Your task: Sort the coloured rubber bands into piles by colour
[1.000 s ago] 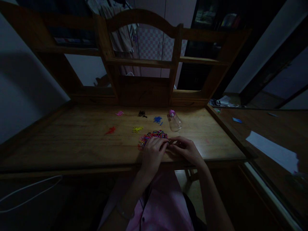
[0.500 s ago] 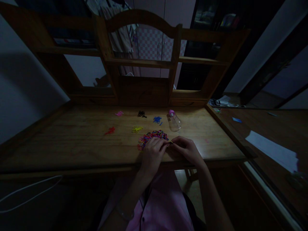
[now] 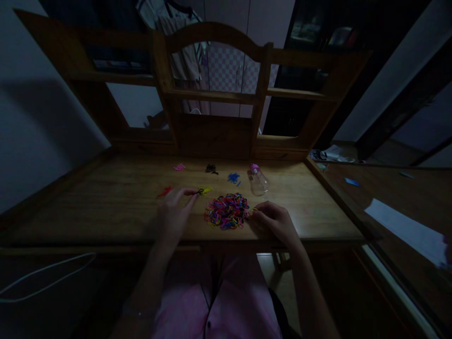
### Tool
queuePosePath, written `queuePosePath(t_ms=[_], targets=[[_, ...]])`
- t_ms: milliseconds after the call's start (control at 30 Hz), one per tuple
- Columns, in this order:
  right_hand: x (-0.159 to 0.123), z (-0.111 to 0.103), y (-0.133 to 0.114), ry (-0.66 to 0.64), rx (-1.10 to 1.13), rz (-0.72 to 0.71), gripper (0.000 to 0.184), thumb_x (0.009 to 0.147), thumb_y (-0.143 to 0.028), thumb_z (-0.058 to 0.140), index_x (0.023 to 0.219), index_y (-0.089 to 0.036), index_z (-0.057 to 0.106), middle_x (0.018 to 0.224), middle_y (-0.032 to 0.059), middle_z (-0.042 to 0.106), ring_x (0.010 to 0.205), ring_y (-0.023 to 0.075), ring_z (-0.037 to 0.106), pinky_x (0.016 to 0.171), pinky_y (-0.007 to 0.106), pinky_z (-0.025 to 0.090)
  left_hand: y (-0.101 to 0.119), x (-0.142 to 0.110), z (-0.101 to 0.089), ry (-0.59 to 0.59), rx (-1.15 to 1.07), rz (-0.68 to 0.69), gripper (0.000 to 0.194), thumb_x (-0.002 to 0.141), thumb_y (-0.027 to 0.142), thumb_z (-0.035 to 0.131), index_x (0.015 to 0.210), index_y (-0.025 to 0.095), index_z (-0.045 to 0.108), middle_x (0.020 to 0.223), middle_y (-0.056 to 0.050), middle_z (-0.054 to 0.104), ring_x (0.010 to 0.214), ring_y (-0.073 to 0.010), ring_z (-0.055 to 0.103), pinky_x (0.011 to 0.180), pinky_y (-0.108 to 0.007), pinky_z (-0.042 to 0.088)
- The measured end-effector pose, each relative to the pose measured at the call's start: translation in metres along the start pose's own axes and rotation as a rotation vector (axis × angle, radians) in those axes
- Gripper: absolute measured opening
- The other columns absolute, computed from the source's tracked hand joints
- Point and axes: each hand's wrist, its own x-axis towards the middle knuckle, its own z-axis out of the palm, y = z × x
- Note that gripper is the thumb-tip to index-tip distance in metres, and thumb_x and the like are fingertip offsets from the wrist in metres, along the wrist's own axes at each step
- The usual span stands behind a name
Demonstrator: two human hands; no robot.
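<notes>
A mixed pile of small coloured rubber bands (image 3: 228, 211) lies on the desk before me. My left hand (image 3: 173, 212) is left of it, thumb and fingertips pinched on what looks like a black rubber band (image 3: 199, 192). That band is at the edge of the small yellow bunch (image 3: 206, 189). At the pile's right edge, my right hand (image 3: 277, 219) pinches a yellowish rubber band (image 3: 252, 212). Separate bunches of red (image 3: 165, 191), pink (image 3: 179, 167), black (image 3: 211, 168) and blue bands (image 3: 233, 177) are spread farther back. The dim light blurs fine detail.
A clear bottle with a pink top (image 3: 259, 182) lies behind my right hand. The wooden desk (image 3: 116, 197) has a shelf frame (image 3: 215, 96) along its back. To the right, white paper (image 3: 406, 230) rests on a lower brown surface.
My left hand has moved from the pile, beside my right hand, leftward to the yellow bunch, with a black band at its fingertips. The pile is now uncovered. My right hand stays nearly in place.
</notes>
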Motion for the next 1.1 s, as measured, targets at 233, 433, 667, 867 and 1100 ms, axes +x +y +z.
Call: queuePosePath(t_ms=[233,433,667,867,1100], targets=[[0.000,0.000,-0.003,0.016,-0.035,0.003,0.025,0.083,-0.043,0.064,0.089,-0.020,0.069,0.080,0.0030,0.071,0.074,0.0181,0.064,0.065,0.028,0.048,-0.073,0.018,-0.038,0.087,0.102,-0.206,0.022,0.079,0.043,0.066,0.089,0.023,0.067,0.089,-0.002,0.070,0.084,-0.0209,0.065,0.077,-0.030,0.048],[0.002,-0.001,-0.006,-0.012,0.022,0.008,0.027,0.083,-0.044,0.063,0.088,-0.018,0.068,0.079,0.0040,0.071,0.072,0.0176,0.064,0.063,0.027,0.048,-0.073,0.098,0.024,-0.234,-0.012,-0.091,0.016,0.076,0.029,0.065,0.087,0.019,0.069,0.085,-0.004,0.072,0.077,-0.0182,0.064,0.072,-0.027,0.046],[0.002,-0.002,-0.005,0.010,0.073,0.017,0.030,0.083,-0.046,0.062,0.090,-0.017,0.067,0.077,0.0047,0.070,0.069,0.0175,0.064,0.063,0.028,0.049,-0.047,0.140,0.083,-0.367,-0.021,-0.073,0.020,0.070,0.017,0.067,0.089,0.012,0.072,0.084,-0.007,0.073,0.075,-0.0162,0.062,0.073,-0.025,0.044],[0.002,-0.002,-0.003,0.035,0.046,0.002,0.027,0.083,-0.043,0.063,0.091,-0.018,0.068,0.081,0.0039,0.070,0.073,0.0176,0.064,0.066,0.028,0.050,-0.054,0.122,0.057,-0.360,-0.049,-0.061,0.022,0.074,0.020,0.064,0.094,0.014,0.072,0.090,-0.008,0.073,0.082,-0.0174,0.065,0.077,-0.027,0.047],[0.000,-0.001,-0.004,0.031,-0.036,-0.006,0.027,0.080,-0.043,0.067,0.092,-0.019,0.071,0.088,0.0048,0.073,0.080,0.0198,0.066,0.072,0.031,0.050,-0.061,0.046,-0.023,-0.362,-0.158,-0.111,0.023,0.081,0.037,0.059,0.094,0.021,0.070,0.093,-0.003,0.073,0.085,-0.0191,0.068,0.082,-0.031,0.051]])
